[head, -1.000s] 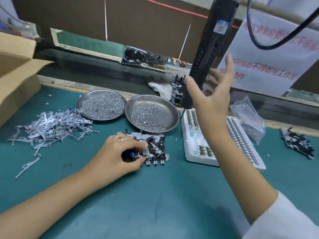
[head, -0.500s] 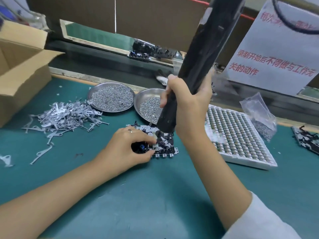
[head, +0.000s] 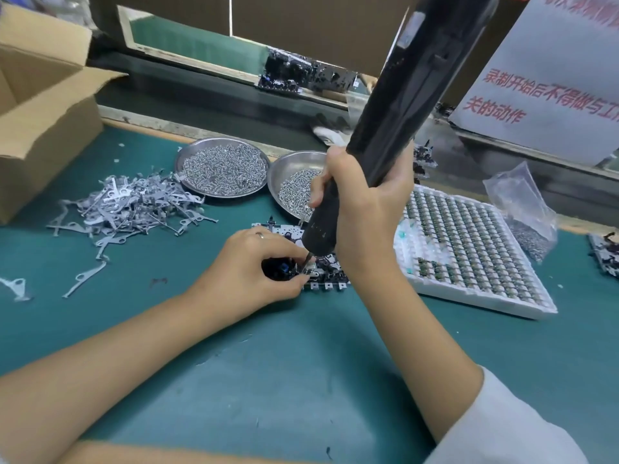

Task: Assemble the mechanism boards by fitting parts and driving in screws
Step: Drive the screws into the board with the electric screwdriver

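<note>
Our right hand gripped the driver, its bit down on the board; our left hand pinched the board's near corner. This screw seemed underway; beyond the board, dishes stayed full.

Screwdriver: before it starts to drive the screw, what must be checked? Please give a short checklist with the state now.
1. Right hand grips the screwdriver: ok.
2. Left hand holds the board on the mat: ok.
3. Bit tip is down at the board, beside the left fingertips: ok.
4. Screw sits on the bit or in its hole: cannot tell, too small.
5. Bit is square to the board: not ok, the tool leans.
6. Fingers are clear of the bit: not ok, very close.
</note>
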